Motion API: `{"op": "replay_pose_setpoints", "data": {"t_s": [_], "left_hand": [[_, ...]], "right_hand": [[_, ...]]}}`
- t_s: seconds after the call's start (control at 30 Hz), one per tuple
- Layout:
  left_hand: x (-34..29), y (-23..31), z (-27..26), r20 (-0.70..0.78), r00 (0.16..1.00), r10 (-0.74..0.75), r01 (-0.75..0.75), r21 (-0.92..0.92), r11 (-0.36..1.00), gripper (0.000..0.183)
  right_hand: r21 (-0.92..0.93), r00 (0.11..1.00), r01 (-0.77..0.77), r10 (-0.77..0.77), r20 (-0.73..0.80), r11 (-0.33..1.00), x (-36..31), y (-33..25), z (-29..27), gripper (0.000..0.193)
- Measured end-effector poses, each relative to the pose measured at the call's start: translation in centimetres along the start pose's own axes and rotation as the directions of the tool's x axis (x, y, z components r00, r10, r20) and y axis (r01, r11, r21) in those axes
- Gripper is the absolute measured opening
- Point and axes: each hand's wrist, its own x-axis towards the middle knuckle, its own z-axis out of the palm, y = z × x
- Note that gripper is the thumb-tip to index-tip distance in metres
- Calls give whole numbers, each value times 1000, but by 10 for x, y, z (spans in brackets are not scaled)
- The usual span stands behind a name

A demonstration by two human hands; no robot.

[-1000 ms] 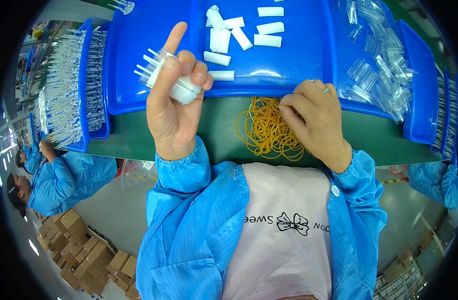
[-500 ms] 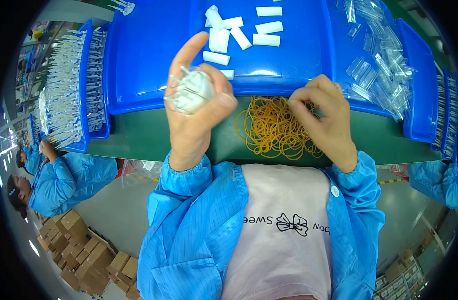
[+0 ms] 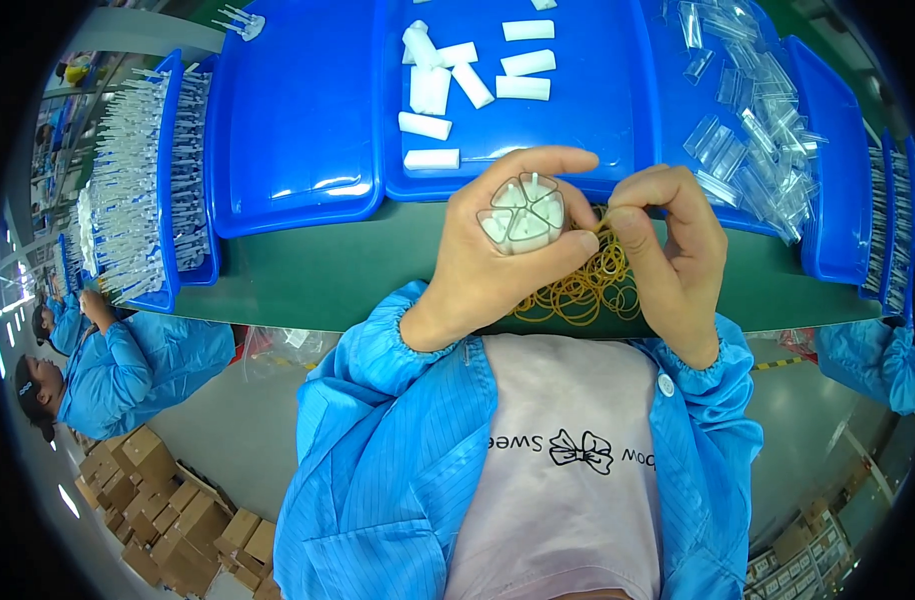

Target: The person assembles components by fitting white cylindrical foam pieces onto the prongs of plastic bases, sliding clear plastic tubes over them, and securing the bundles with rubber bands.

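My left hand is closed round a round bundle of several white wedge-shaped pieces with clear edges. The bundle's end faces up, with small white pins showing on it. Beside it, my right hand pinches thumb and forefinger together. A thin yellow strand, seemingly a rubber band, shows at those fingertips, close to my left hand's fingers. Below both hands a loose heap of yellow rubber bands lies on the green table, partly covered by my left hand.
White half-round pieces lie in the middle blue tray. Clear plastic sleeves fill the right tray. White pronged parts stand in bins at the left; one pronged part sits at the upper left. A co-worker is at the left.
My left hand has moved right with the bundle, turning its end more upward. My right hand has come up slightly from the rubber bands, and the hands are now close together.
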Motion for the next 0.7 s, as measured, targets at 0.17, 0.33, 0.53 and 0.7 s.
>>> {"op": "replay_pose_setpoints", "data": {"t_s": [0.17,0.33,0.53,0.7], "left_hand": [[1,-4,-5,470,882,7,334,-637,694,62],[10,17,-15,639,617,459,400,-757,516,85],[7,9,7,99,995,23,-3,-201,980,80],[10,3,10,66,998,17,-10,-96,995,64]], "right_hand": [[708,992,-117,55,109,697,-2,-8,-12,22],[963,973,-228,-79,218,-147,8,-34,-64,30],[147,955,149,-103,-279,978,0,-11,-24,34],[-350,945,274,-318,-76,896,-3,-6,-7,39]]}}
